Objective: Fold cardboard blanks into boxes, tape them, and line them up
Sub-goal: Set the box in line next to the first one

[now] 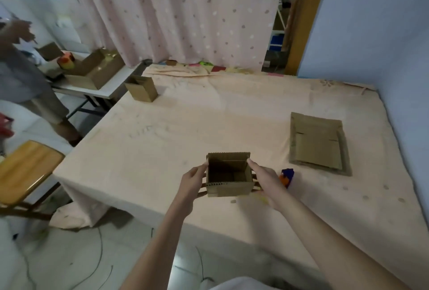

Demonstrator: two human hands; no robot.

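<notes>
Now, hands: the left hand [193, 179] and the right hand [267, 179] hold the open box [228, 175] between them, thumbs up at the top edges and fingers curled under the side walls.
Box: it is upright, its mouth open to the top, and held just above the bed [209, 115]; whether the bottom touches the cloth I cannot tell.
Good grip: I think both hands should press evenly, so the walls stay square and the bottom flaps stay closed.
Tape: a blue and orange tool [287, 177], probably the dispenser, lies just beside the right hand.
Blanks: the flat cardboard blanks [318, 143] lie further right and forward.
Line: one finished box [141, 89] stands far forward to the left; the new one should go next to it.
</notes>
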